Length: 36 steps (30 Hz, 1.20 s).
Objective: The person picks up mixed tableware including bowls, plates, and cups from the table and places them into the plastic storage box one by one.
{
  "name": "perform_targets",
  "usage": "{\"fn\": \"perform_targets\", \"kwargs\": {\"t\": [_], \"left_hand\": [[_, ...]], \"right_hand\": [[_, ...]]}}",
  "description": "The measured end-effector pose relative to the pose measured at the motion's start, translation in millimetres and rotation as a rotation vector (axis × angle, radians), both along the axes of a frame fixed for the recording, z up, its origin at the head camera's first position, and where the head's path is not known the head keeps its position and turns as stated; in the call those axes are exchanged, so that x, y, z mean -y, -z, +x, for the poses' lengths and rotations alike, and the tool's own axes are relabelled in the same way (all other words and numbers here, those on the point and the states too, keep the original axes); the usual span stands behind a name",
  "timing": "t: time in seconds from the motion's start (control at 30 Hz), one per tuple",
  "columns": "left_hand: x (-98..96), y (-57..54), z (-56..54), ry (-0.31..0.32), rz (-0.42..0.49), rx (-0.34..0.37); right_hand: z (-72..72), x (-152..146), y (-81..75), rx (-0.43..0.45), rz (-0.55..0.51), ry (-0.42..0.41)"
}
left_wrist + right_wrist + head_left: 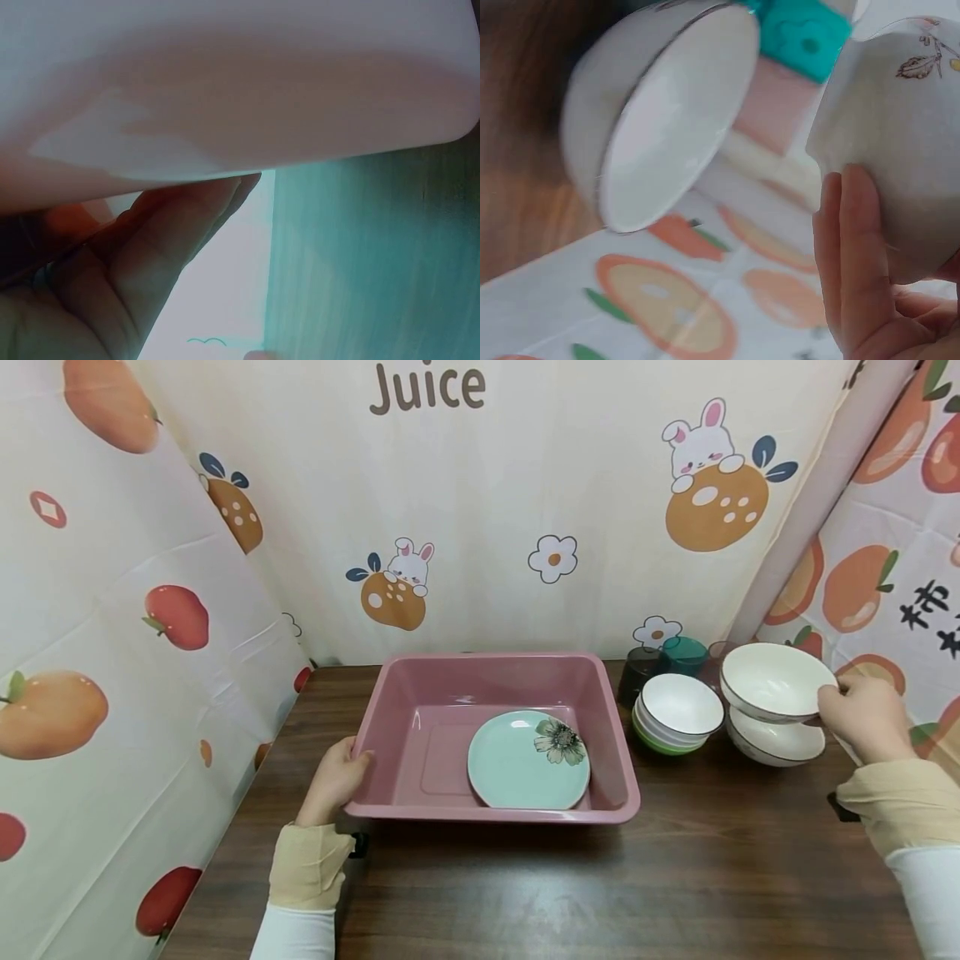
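My left hand grips the left wall of a pink plastic basin, thumb on its rim. Inside the basin lies a pale mint plate with a dark flower print. At the right, my right hand holds a white bowl by its right side, raised over a second white bowl on the table. In the right wrist view the held bowl shows a leaf print, and fingers lie along its outside. The lower bowl appears apart from it there.
Between basin and bowls stands a stack of small bowls, the lowest one green. Behind it are a dark cup and a teal cup, with a clear one beside them. Printed curtains border the wooden table at back and sides.
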State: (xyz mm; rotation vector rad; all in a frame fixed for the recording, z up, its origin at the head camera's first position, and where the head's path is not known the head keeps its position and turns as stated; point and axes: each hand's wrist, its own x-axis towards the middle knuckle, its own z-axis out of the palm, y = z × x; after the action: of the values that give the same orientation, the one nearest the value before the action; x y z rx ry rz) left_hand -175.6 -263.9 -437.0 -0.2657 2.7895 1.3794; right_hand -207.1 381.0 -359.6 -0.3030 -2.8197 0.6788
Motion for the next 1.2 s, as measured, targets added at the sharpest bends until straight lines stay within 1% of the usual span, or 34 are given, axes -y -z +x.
{"fn": "perform_targets", "kwargs": {"t": [0.2,0.4,0.57,0.73,0.87,1.07,1.2], "left_hand": [[-1.1,0.2,1.2,-0.013,-0.009,-0.003],[-2.9,0.1,2.9,-0.022,-0.006,-0.007],[-4.0,-0.4,4.4,-0.027,0.011,0.003],[-5.1,-1.8,5.8,-0.038,0.009,0.004],[-6.0,-2.8,6.4,-0.044,0.009,0.002],[-5.1,-2.6,6.4,-0.048,-0.001,0.015],[-4.1,-2.6,6.2,-0.047,-0.023,0.019]], "right_hand": [[0.8,24,-11.5,-0.047,-0.044,-0.102],[-2.2,43,-19.6,-0.051,-0.094,-0.146],[-3.0,59,-22.0,-0.060,-0.140,-0.186],[-3.4,78,-22.6,-0.053,-0.204,-0.222],[-2.9,95,-24.5,-0.048,-0.234,-0.256],[-1.5,118,-27.4,-0.053,-0.227,-0.292],[-2.2,131,-26.3,-0.034,-0.253,-0.313]]}}
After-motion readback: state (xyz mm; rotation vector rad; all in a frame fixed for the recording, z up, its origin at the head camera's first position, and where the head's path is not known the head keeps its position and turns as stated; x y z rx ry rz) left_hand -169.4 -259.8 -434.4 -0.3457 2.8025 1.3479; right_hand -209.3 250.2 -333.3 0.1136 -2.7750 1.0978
